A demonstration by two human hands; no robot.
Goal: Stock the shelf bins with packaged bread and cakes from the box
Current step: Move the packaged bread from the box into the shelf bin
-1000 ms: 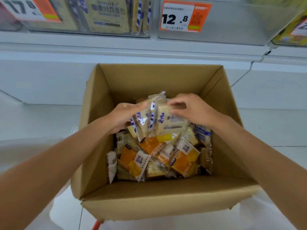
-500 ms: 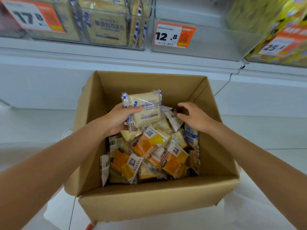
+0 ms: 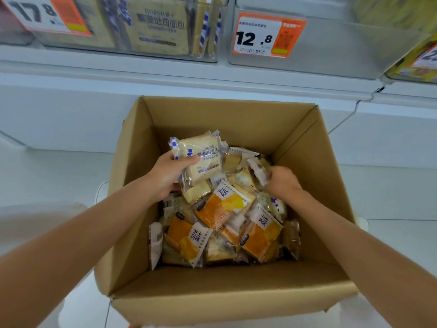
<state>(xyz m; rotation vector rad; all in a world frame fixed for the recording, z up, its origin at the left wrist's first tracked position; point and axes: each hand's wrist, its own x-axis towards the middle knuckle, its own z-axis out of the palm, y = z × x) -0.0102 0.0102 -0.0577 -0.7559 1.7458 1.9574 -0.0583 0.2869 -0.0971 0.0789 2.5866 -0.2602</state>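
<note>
An open cardboard box holds several wrapped bread and cake packs, among them orange cheese-flavour packs. My left hand grips a small stack of pale toast bread packs with blue-checked edges, lifted a little above the pile at the box's back left. My right hand is down among the packs at the back right, fingers curled on a clear-wrapped pack with a brown and white edge. Above, a clear shelf bin holds the same toast packs.
A clear bin with a 12.8 price tag stands right of the toast bin, its inside not visible. A bin of yellow packs is at far right. A 17.8 tag is top left. The white shelf ledge runs above the box.
My left hand has lifted the toast packs out of the pile and turned them face up. My right hand let go of them and moved down to the back right packs.
</note>
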